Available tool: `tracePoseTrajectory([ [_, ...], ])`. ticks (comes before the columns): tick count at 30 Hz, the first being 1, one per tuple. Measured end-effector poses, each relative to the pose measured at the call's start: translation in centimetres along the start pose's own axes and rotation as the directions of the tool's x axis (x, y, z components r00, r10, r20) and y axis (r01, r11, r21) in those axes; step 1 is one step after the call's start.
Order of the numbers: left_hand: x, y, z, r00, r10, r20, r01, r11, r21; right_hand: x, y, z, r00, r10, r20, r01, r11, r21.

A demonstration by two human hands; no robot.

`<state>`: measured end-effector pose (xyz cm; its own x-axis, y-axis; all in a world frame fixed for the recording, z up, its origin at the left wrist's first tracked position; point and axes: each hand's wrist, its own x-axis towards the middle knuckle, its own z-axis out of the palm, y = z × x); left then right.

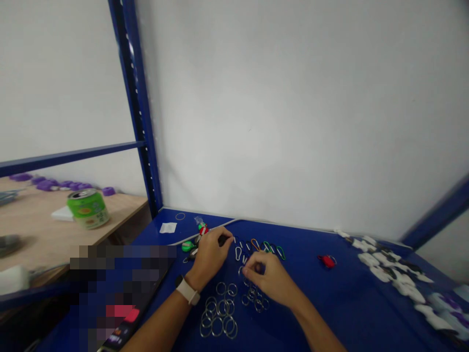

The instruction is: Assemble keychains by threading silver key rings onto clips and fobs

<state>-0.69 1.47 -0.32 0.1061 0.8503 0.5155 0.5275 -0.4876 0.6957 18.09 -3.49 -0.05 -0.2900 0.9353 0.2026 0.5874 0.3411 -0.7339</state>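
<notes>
Right hand point(269, 277) sat lower centre, fingers point(251, 268) pinched narrow on small silver piece point(242, 270), too small to identify. Left hand point(209, 255) just left of it, curled onto dark item point(223, 240); grip unclear. Carabiner row point(262, 246) ran left-right just above both hands, right hand nearer. Split rings point(219, 313) lay below on tabletop point(330, 303).

Our left hand point(210, 256) and right hand point(269, 278) are over the blue table point(330, 313), fingers curled. Too small to tell if either grips anything. Rings point(220, 315) lie just below both hands, coloured carabiners point(264, 246) just beyond. Red tag point(326, 260) sits to the right, white pieces point(395, 274) further right. Green can point(88, 209) is on the wooden bench at left.
</notes>
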Motion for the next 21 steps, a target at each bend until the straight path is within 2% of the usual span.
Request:
tracePoseTrajectory([
  [3, 0.2, -0.3, -0.1, 1.0, -0.02, -0.017, 0.02, 1.0, 0.015, -0.5, -1.3, 1.5, 0.984, -0.044, 0.174, 0.043, 0.999, 0.008],
  [6, 0.0, -0.3, 0.2, 1.0, 0.017, 0.021, -0.016, 1.0, -0.012, -0.6, -1.6, 2.0, 0.976, -0.049, 0.212, 0.041, 0.998, 0.046],
  [10, -0.3, -0.2, 0.6, 0.995, 0.024, 0.099, -0.018, 0.998, -0.063, 0.0, -0.2, 0.6, 0.999, 0.01, 0.041, -0.013, 0.998, 0.067],
  [15, -0.5, -0.6, 0.9, 0.978, 0.009, 0.21, 0.023, 0.988, -0.151, 0.8, 2.5, -1.6, 0.982, 0.075, -0.172, -0.078, 0.997, -0.012],
  [17, -0.6, -0.9, 1.1, 0.971, 0.014, 0.241, 0.033, 0.981, -0.189, 0.9, 3.1, -1.9, 0.977, 0.083, -0.198, -0.093, 0.995, -0.04],
  [21, -0.7, -1.2, 1.4, 0.951, -0.019, 0.307, 0.108, 0.956, -0.274, 0.8, 3.3, -1.9, 0.985, 0.067, -0.162, -0.076, 0.996, -0.046],
])
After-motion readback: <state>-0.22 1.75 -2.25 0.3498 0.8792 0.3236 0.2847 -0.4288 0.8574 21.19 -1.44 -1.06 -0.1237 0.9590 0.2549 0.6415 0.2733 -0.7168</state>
